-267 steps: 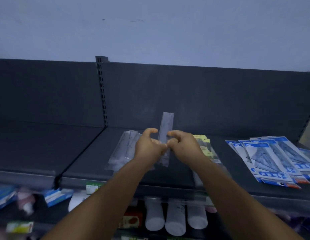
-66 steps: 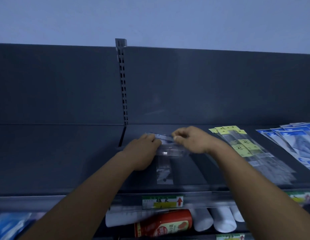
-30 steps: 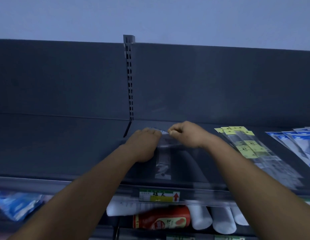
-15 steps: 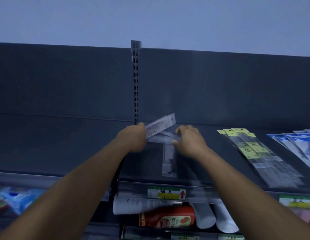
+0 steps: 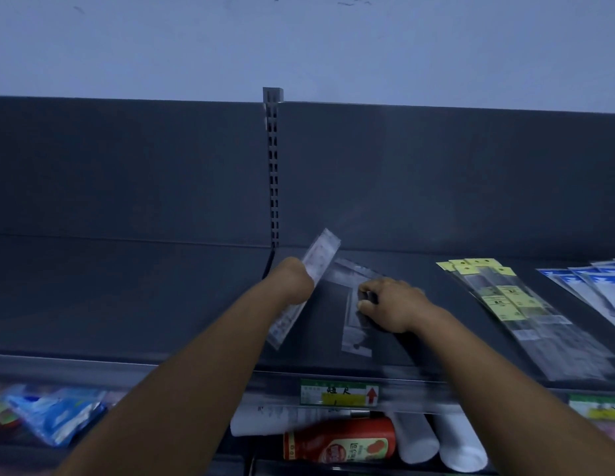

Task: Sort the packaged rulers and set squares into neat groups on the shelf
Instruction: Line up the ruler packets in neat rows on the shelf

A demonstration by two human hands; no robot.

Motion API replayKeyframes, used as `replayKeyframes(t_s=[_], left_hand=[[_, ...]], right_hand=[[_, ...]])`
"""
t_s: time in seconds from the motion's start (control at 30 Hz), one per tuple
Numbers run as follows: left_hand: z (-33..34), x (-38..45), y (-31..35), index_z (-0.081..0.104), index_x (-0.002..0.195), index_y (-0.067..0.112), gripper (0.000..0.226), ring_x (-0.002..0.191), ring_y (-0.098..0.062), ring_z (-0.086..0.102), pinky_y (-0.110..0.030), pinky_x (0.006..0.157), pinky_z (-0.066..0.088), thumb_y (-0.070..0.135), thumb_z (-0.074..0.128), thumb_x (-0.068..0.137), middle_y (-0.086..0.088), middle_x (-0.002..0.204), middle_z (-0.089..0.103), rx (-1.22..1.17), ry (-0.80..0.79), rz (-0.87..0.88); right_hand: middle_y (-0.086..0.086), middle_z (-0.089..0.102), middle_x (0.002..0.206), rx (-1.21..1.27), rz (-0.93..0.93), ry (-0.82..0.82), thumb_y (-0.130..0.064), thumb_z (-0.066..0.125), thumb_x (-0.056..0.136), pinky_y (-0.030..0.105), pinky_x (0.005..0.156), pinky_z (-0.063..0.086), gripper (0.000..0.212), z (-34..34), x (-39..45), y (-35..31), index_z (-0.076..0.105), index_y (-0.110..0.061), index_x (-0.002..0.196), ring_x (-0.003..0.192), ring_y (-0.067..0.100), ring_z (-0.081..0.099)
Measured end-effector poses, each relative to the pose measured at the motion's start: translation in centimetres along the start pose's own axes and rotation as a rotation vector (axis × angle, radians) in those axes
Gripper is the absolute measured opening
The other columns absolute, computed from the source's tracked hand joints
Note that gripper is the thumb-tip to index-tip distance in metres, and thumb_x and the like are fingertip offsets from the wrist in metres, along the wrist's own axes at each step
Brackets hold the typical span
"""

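- Shelving is seen as a dark grey shelf [image 5: 127, 304] with a slotted upright [image 5: 273, 173] at its back panel; the lower tier is blurred, and only a red bottle [image 5: 338, 444], white rolls [image 5: 436, 441] and a blue packet [image 5: 55, 412] can be made out there.
- Blue-and-white packages [image 5: 594, 286] are cut off by the right edge, so their contents cannot be told.
- Yellow-tagged clear ruler packs [image 5: 512, 304] are fanned flat on the shelf, well apart from both hands; their lower ends are smeared.
- Clear ruler sleeves [image 5: 356, 324] are laid flat at mid-shelf, partly covered by the right hand [image 5: 392, 309], whose fingers are curled and pressed down on them, thumb tucked near the forefinger.
- A single packaged ruler [image 5: 320, 259] is held tilted above the shelf by the left hand [image 5: 294, 281]; the fingers are hidden behind the wrist but are closed on its middle.
- A price label [image 5: 338, 392] is fixed to the shelf lip.
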State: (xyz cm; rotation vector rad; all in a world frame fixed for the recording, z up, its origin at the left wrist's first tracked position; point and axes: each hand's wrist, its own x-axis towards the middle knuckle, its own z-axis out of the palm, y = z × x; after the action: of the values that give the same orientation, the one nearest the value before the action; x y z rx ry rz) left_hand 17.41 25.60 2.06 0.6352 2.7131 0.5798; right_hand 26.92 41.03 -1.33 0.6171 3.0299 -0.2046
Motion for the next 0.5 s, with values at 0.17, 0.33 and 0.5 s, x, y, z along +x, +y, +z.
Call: replayKeyframes(t_s=[0.17,0.33,0.5], left_hand=[[1.1,1.4,0.2,0.042,0.133,0.003,0.037,0.127,-0.028,0.043,-0.035,0.106,0.034,0.019,0.044,0.099,-0.013,0.138,0.045,0.243,0.026,-0.079],[1.9,2.1,0.2,0.028,0.142,0.008,0.057,0.132,-0.029,0.026,-0.037,0.107,0.029,0.024,0.053,0.094,-0.012,0.144,0.029,0.295,0.081,-0.107],[2.7,2.2,0.5,0.025,0.145,0.024,0.067,0.131,-0.029,0.023,-0.042,0.108,0.027,0.025,0.061,0.088,-0.008,0.142,0.026,0.395,0.160,0.087]], right_hand=[[0.000,0.046,0.140,0.036,0.002,0.033,-0.042,0.045,0.095,0.037,0.103,0.029,0.033,0.2,-0.1,0.8,0.054,-0.027,0.123,0.128,0.026,0.041],[0.001,0.031,0.154,0.079,0.073,0.094,-0.039,0.038,0.098,0.039,0.112,0.023,0.050,0.3,0.5,2.0,0.033,-0.025,0.146,0.138,0.027,0.031],[0.008,0.049,0.142,0.154,0.141,0.063,-0.035,0.041,0.098,0.037,0.104,0.036,0.045,0.0,2.2,2.8,0.042,-0.020,0.140,0.129,0.030,0.043]])
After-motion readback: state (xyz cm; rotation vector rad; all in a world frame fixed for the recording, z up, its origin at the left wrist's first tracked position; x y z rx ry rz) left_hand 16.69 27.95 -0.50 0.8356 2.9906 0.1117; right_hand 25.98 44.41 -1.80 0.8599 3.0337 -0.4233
